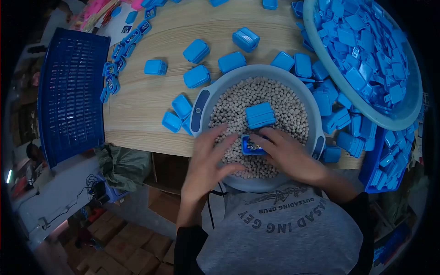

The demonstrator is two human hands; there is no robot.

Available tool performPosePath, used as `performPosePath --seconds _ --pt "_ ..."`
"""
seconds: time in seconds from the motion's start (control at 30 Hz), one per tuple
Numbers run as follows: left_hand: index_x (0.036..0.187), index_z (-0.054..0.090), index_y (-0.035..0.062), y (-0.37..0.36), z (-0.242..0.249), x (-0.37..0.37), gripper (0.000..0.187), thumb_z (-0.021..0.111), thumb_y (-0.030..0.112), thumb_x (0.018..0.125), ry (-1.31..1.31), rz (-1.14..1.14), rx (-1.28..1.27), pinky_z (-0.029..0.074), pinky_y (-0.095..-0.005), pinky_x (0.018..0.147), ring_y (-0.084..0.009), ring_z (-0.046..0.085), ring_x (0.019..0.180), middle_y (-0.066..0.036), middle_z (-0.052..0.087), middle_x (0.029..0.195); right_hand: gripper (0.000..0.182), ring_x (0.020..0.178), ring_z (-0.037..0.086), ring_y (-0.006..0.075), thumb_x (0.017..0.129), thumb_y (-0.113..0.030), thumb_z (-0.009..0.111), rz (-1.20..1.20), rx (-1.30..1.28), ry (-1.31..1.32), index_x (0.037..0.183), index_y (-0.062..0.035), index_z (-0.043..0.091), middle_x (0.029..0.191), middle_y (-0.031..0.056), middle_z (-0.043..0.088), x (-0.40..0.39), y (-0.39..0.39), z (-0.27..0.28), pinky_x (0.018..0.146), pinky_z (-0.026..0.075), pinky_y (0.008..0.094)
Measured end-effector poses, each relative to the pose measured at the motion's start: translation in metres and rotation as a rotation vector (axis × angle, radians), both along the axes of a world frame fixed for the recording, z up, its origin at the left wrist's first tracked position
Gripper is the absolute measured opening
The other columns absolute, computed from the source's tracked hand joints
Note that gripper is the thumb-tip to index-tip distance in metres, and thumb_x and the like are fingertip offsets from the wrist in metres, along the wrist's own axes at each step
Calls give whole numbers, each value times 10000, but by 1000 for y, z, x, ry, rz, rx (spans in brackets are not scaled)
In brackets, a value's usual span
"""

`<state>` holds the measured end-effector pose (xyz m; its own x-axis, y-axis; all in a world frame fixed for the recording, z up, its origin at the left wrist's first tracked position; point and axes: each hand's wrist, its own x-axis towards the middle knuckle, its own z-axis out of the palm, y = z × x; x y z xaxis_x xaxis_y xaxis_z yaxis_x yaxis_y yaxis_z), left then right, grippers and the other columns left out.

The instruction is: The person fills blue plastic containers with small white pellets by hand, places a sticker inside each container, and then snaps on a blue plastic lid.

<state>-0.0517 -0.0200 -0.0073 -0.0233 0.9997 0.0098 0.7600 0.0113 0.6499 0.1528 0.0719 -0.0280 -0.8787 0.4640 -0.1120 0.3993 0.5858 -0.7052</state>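
In front of me a grey basin (198,117) is full of small round beige balls (284,98) that look like chickpeas. My left hand (208,156) is over the left part of the balls, its fingers spread and holding nothing. With its fingers at the right edge of a small open blue box (248,145), my right hand (288,153) grips it. Something dark and patterned shows inside that box, partly covered by the fingertips. Closed blue boxes (260,115) lie stacked on the balls just beyond it.
More blue boxes (197,76) are scattered over the wooden table (137,98). A big light-blue tub (316,39) heaped with blue box parts stands at the right, above a dark blue bin (372,172). At the left is a dark blue plastic basket (73,96). Cardboard boxes (130,243) lie on the floor.
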Motion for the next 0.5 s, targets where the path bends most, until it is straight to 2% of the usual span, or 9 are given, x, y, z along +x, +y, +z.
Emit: performPosePath --seconds 0.03,0.1,0.17,0.23,0.27,0.33,0.43,0.5 --pt "1140 518 29 -3 -2 -14 411 643 145 766 -113 79 -9 399 -365 873 -287 475 1038 -151 453 1184 463 978 499 325 749 -41 549 -1 42 -23 1203 -69 465 1114 167 467 5 0 -2 816 429 397" --pt "1128 533 35 6 -24 -47 330 595 129 818 120 455 205 420 -350 833 -274 511 981 -162 465 1153 467 984 480 328 728 -6 509 -8 133 -69 1190 -70 478 1102 170 469 15 2 -4 843 406 401" --pt "1079 564 31 10 -36 -72 257 567 130 842 9 814 109 437 -363 781 -277 539 896 -163 489 1081 454 979 474 319 728 3 489 -76 241 -96 1176 -71 489 1088 165 470 21 9 0 845 398 396" --pt "1067 567 31 1 -68 -107 252 574 127 834 114 736 -111 439 -366 752 -275 543 854 -157 493 1052 458 976 469 315 711 16 490 -169 335 -94 1161 -71 498 1065 159 472 24 15 5 844 392 396" --pt "1061 569 32 -1 -79 -116 249 578 126 830 165 697 -216 440 -368 737 -274 545 833 -155 495 1037 476 981 472 314 694 19 529 -194 368 -106 1160 -79 502 1070 148 479 25 18 5 841 397 395" --pt "1048 571 29 -2 -82 -118 243 580 128 826 131 752 -179 440 -364 725 -282 542 840 -155 496 1036 520 993 479 313 661 24 607 -251 429 -130 1158 -95 508 1081 126 491 25 20 2 833 408 393" --pt "1052 562 23 -6 -90 -118 248 576 129 828 201 731 -96 433 -368 749 -297 528 867 -148 501 1031 464 982 470 308 707 31 491 -243 412 -99 1160 -69 499 1065 154 479 26 22 -1 846 387 394" --pt "1080 544 18 -5 -85 -107 259 562 111 838 328 713 6 408 -394 813 -303 509 948 -148 513 1058 466 983 471 301 690 7 569 -236 345 -55 1146 -61 502 1069 148 482 29 23 0 845 388 387"
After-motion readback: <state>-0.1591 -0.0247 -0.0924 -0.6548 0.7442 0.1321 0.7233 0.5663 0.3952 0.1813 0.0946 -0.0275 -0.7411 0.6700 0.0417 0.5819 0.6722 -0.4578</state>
